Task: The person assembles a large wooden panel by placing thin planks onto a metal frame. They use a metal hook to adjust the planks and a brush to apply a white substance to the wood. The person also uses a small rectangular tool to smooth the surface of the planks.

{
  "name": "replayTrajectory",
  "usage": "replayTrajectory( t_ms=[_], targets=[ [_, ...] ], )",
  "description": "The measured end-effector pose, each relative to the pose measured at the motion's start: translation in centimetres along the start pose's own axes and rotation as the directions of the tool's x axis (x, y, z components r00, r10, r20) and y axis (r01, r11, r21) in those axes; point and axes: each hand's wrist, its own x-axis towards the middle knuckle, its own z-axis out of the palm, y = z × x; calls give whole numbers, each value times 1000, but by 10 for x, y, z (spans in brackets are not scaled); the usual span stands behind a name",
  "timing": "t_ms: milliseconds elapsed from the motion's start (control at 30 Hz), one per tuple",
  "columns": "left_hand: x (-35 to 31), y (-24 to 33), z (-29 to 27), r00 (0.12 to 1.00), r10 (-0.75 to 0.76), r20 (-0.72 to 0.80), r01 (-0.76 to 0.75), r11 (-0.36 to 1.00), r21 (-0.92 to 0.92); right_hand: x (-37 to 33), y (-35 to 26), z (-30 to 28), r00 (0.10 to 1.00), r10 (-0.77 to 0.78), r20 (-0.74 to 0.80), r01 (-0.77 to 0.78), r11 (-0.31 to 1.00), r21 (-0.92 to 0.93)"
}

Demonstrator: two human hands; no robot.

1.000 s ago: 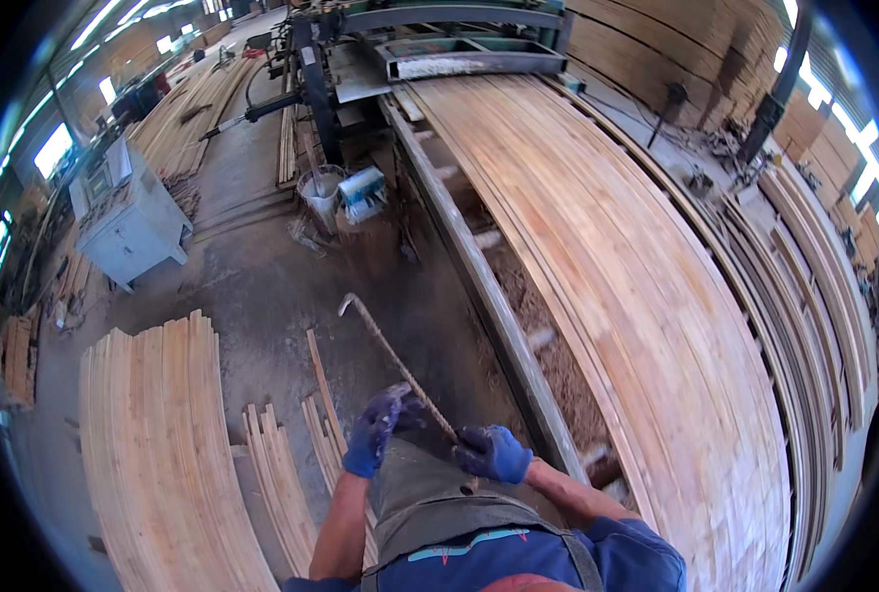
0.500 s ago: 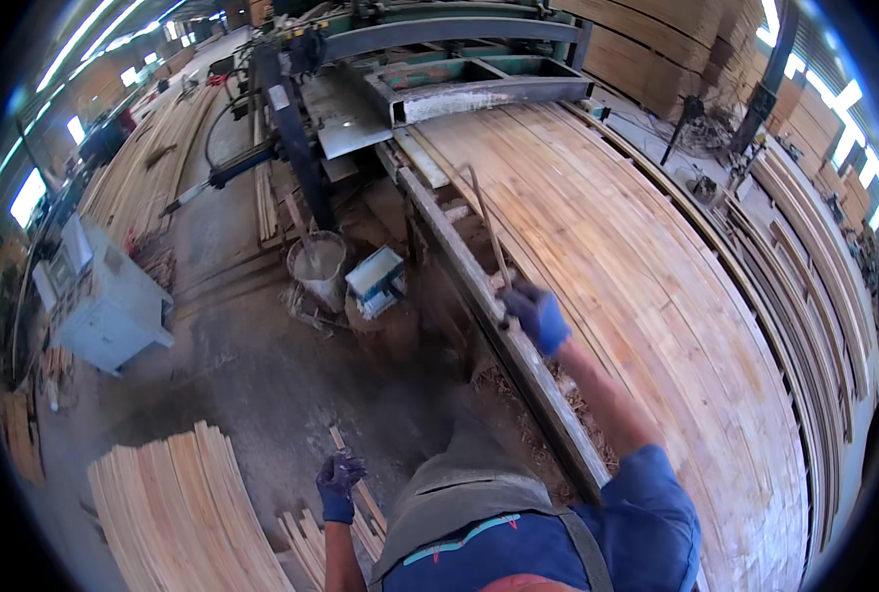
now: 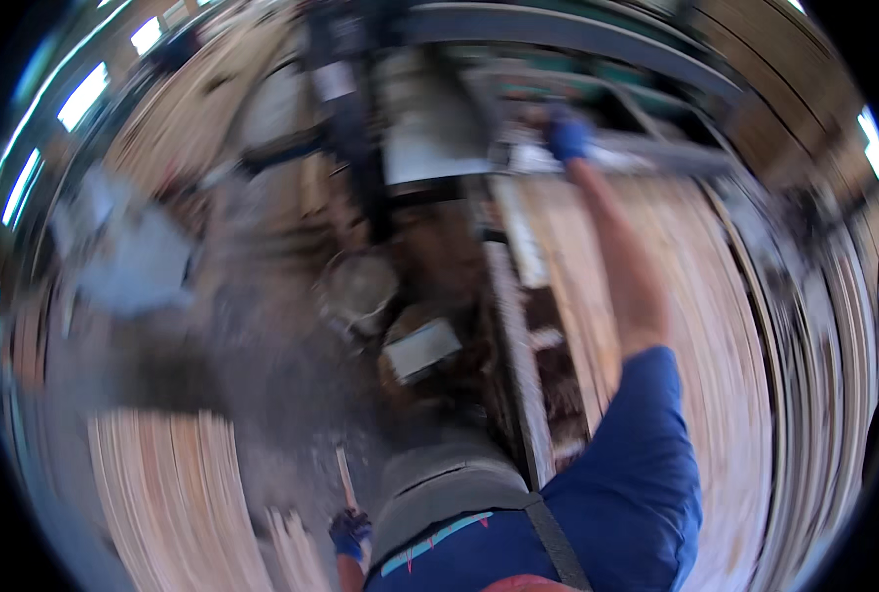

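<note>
My right hand (image 3: 566,135), in a blue glove, is stretched far forward to the white-smeared metal crossbar (image 3: 627,153) of the machine. Motion blur hides its fingers, and whether anything is in them does not show. Under that arm lies a wide panel of pale wooden boards (image 3: 696,326), side by side. Low at my left side, my left hand (image 3: 350,533) wears a dark purple-blue glove and is closed around a thin wooden stick (image 3: 344,474), which points up and away from me.
A long metal rail (image 3: 520,345) runs along the panel's left edge. Left of it stand a bucket (image 3: 360,286) and a pale box-shaped container (image 3: 422,350). A stack of wooden strips (image 3: 168,493) lies at lower left, a grey cabinet (image 3: 133,257) beyond. Machine post (image 3: 350,128) rises ahead.
My right hand has gone forward from the rail to the machine's crossbar; the bent rod it held no longer shows clearly. The view has swung. My left hand still holds the stick.
</note>
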Motion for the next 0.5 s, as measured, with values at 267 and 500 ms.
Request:
replayTrajectory(
  t_ms=[267,500],
  targets=[
    [-86,-72,9,892,-43,-449,54,998,13,105,-15,122,891,-200,408,308,926,-219],
    [-101,-67,17,901,-38,-433,58,998,33,125,66,187,801,-150,580,383,872,-304]
  ],
)
